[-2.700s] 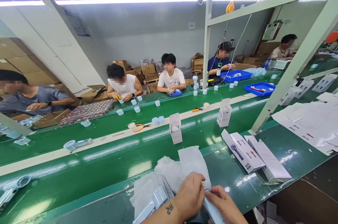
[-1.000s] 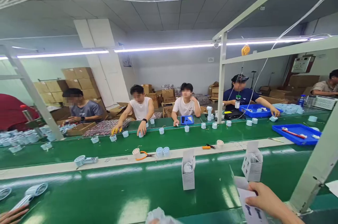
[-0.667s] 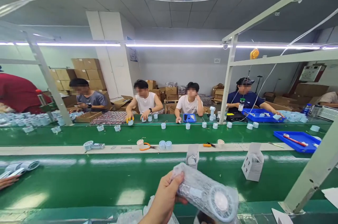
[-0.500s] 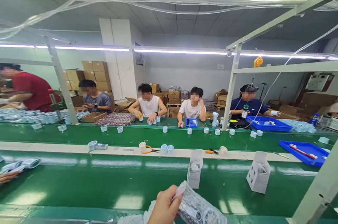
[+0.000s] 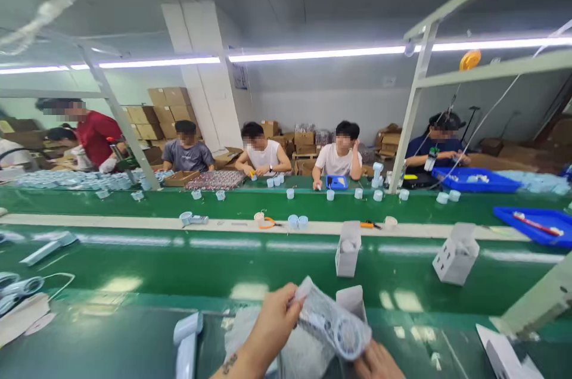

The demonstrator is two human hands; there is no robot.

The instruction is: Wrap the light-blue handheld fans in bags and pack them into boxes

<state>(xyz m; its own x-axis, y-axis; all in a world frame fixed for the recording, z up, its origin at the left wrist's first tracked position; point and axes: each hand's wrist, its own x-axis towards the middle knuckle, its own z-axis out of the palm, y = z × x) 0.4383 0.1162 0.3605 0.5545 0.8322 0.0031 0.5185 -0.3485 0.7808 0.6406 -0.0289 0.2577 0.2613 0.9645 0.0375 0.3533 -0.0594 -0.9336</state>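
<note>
A round-ended light-blue part in a clear bubble bag (image 5: 333, 322) is held over the near edge of the belt. My left hand (image 5: 277, 314) pinches the bag's upper left end. At its lower right end, by the round part, my right hand (image 5: 378, 361) grips the bag, its fingers partly hidden. Under the bag lie more clear plastic bags (image 5: 308, 355). A small white box (image 5: 351, 298) stands open just behind the bag. To the left of my left hand, a light-blue handle-shaped part (image 5: 187, 343) rests on the near surface.
Two open white boxes (image 5: 348, 251) (image 5: 454, 257) stand on the green belt (image 5: 179, 260). Another white box (image 5: 503, 349) lies at near right. Blue parts (image 5: 20, 289) are at left. Beyond, several people sit at a second belt with blue trays (image 5: 476, 179). A metal post (image 5: 540, 295) rises at right.
The view has tilted down, showing the near surface. My right hand has come into view at the bag's lower end. The person in red at left now stands more upright.
</note>
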